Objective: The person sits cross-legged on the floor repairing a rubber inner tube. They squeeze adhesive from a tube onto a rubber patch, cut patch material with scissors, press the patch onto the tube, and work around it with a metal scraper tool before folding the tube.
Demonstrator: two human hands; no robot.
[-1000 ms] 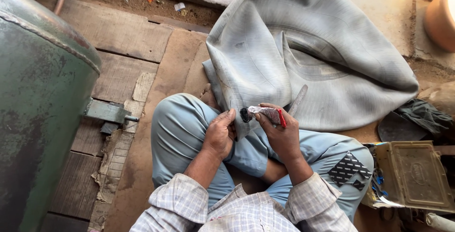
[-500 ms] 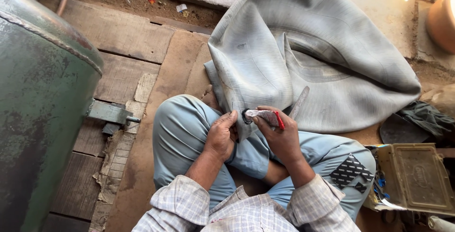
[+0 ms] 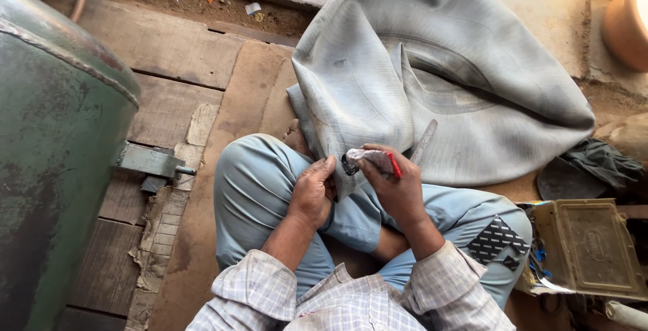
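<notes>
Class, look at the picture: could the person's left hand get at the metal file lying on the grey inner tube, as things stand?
Probably yes. The left hand rests at the edge of the inner tube, and the file lies just beyond. Only the right hand, holding a small tube, sits between them.

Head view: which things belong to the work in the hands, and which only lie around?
In use:
- left hand on the edge of the grey inner tube
- right hand holding a small tube with a red cap

Lying about:
- green tank
- metal box
- dark cloth
</notes>
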